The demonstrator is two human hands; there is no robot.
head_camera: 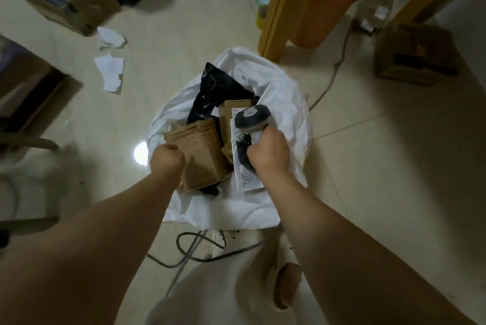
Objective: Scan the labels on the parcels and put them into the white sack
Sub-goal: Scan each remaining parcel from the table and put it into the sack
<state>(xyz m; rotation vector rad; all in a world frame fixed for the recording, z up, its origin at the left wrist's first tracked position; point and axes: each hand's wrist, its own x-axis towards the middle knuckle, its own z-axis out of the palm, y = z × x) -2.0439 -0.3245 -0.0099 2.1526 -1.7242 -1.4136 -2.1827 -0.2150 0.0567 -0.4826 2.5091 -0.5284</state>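
The white sack (286,104) stands open on the tiled floor between my arms. Inside lie a black poly parcel (221,88), a brown cardboard parcel (205,151), another brown box (228,114) and a white printed parcel (247,175). My left hand (168,159) is a closed fist at the brown cardboard parcel's left edge, right by the sack's rim. My right hand (268,151) grips a grey and white handheld scanner (252,117), its head over the sack's opening. The scanner's black cable (242,154) hangs below the hand.
A yellow table leg (276,9) and an orange bin (326,9) stand just behind the sack. Cardboard boxes sit at upper left (68,1), left (31,93) and right (415,54). Torn paper scraps (110,72) and cables (189,246) lie on the floor.
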